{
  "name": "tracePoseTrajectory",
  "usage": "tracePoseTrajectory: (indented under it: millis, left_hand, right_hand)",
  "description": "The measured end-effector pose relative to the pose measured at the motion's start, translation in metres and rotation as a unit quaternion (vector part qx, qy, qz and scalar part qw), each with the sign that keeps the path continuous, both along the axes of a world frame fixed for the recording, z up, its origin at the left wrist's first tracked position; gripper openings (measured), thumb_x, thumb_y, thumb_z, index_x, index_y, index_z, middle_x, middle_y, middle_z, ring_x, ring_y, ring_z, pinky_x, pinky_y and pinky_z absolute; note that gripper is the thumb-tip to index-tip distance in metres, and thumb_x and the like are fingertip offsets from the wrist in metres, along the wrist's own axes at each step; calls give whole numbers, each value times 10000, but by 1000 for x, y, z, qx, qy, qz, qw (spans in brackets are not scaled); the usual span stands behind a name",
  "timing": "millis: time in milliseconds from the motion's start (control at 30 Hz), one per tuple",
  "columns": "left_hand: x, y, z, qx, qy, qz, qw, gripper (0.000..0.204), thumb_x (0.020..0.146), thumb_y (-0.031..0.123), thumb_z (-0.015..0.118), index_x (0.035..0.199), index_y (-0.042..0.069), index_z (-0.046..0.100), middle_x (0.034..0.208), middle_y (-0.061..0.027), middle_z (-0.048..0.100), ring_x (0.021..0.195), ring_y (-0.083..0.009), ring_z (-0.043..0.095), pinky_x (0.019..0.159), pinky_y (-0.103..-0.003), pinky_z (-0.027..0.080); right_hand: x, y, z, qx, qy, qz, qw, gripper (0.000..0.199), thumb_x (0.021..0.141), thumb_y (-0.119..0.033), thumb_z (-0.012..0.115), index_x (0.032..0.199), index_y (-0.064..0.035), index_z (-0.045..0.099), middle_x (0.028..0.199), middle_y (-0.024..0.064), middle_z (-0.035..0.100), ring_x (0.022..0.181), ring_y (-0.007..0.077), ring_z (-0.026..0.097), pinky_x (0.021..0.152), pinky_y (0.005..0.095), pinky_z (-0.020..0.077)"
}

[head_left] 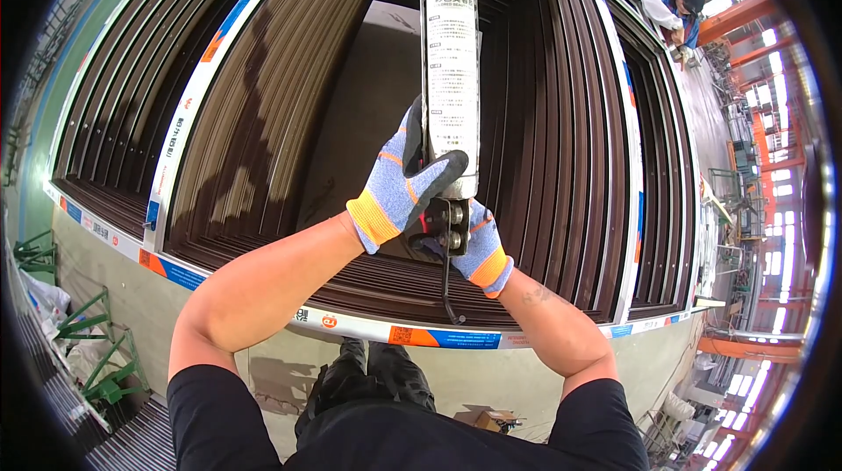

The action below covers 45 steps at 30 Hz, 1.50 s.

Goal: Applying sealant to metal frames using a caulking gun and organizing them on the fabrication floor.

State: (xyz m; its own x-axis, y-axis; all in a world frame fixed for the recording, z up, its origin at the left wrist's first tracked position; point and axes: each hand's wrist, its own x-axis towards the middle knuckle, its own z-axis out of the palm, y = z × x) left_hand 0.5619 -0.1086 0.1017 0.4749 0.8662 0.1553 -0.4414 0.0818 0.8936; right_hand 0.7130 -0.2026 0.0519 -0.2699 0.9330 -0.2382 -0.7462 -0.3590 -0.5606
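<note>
A caulking gun [455, 227] loaded with a white and silver printed sealant cartridge [452, 76] is held up before me, its nozzle pointing away past the top of the picture. My left hand [408, 177], in a blue-grey glove with dark palm and orange cuff, grips the lower part of the cartridge with the thumb across it. Behind the gun's rear end, my right hand [485, 247], gloved alike, is closed round the handle; most of its fingers are hidden. A thin hooked rod [448, 287] sticks out of the gun toward me. Dark brown nested frames [526, 164] lie beneath.
White tape strips with blue and orange print [447, 338] run along the frames' edges. A co-worker [674, 10] in a dark cap bends over at the far right. Green metal stands [101, 357] are at the lower left, and a small cardboard box [496, 421] lies on the floor.
</note>
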Motion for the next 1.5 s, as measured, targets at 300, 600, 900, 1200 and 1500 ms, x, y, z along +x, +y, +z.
tracePoseTrajectory:
  millis: [300, 600, 900, 1200, 1500]
  left_hand:
    - [2, 0, -2, -27, -21, -14, 999, 732, 887, 66, 680, 1502, 33, 284, 1321, -84, 526, 1182, -139, 501, 1022, -312, 431]
    - [3, -1, -2, -24, -20, -2, 1000, 719, 891, 84, 685, 1495, 33, 299, 1316, -69, 526, 1174, -128, 498, 1012, -308, 434]
    - [0, 0, -4, -49, -28, 0, 998, 675, 891, 51, 680, 1464, 25, 324, 1264, -73, 567, 1127, -130, 536, 983, -309, 458]
    - [5, 3, -14, 8, 89, 61, 994, 919, 755, 137, 847, 1458, 13, 267, 1287, -125, 568, 1175, -166, 536, 1002, -328, 458]
    - [0, 1, -20, -76, 365, 74, 925, 846, 774, 552, 732, 1276, -62, 436, 1095, -229, 657, 1036, -349, 643, 887, -393, 495]
  right_hand:
    - [-4, -2, -8, 56, -306, 3, 950, 343, 1025, -366, 390, 1260, -152, 520, 1064, 4, 619, 901, 147, 608, 806, 401, 537]
    - [-2, -3, -4, 35, -291, 20, 956, 338, 1030, -383, 384, 1246, -166, 526, 1049, -2, 612, 918, 148, 594, 817, 389, 522]
    - [-8, -1, 0, 38, -296, -15, 954, 185, 949, -126, 561, 1124, -71, 589, 1007, 36, 667, 863, 148, 661, 767, 286, 567]
    - [0, -6, -15, 73, -313, -16, 947, 269, 942, -148, 498, 1186, -77, 587, 1110, 72, 675, 1000, 238, 658, 888, 480, 561]
    - [2, -6, -26, -166, -322, -87, 928, 319, 984, -317, 462, 1240, -186, 603, 1149, 68, 670, 947, 237, 661, 800, 388, 555]
